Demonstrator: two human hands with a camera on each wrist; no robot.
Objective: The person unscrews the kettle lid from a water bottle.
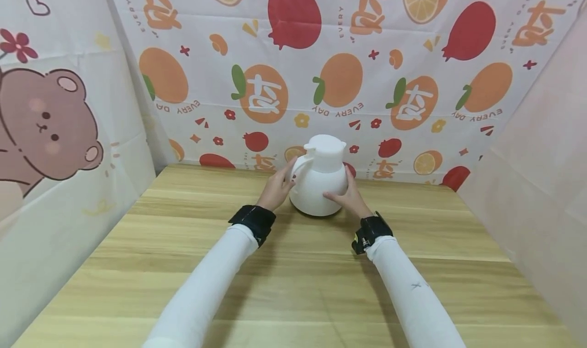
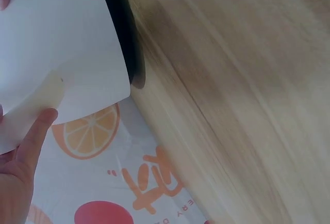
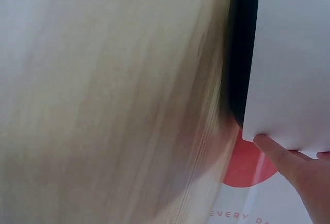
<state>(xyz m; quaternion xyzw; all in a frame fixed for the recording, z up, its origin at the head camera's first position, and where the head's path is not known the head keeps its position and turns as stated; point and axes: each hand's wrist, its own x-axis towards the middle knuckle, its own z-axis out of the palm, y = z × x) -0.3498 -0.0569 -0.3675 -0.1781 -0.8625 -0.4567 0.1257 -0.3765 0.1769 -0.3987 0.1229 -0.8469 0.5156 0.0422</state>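
Observation:
A white thermos jug (image 1: pixel 314 192) with a dark base stands upright at the back of the wooden table. My left hand (image 1: pixel 274 189) grips its handle, which is on the left side; in the left wrist view one digit lies along the pale handle (image 2: pixel 38 102). My right hand (image 1: pixel 352 197) rests against the right side of the jug's body, thumb across the front. In the right wrist view an extended finger (image 3: pixel 276 152) touches the white wall near the dark base rim (image 3: pixel 245 53). Some fingers of both hands are hidden or out of frame.
The wooden table (image 1: pixel 293 297) runs back to a fruit-print cloth (image 1: pixel 339 83) hanging just behind the jug. Plain cloth (image 1: pixel 541 159) borders the right side, and a bear-print cloth (image 1: pixel 50 124) the left. Black bands (image 1: pixel 257 223) with cameras sit on both wrists.

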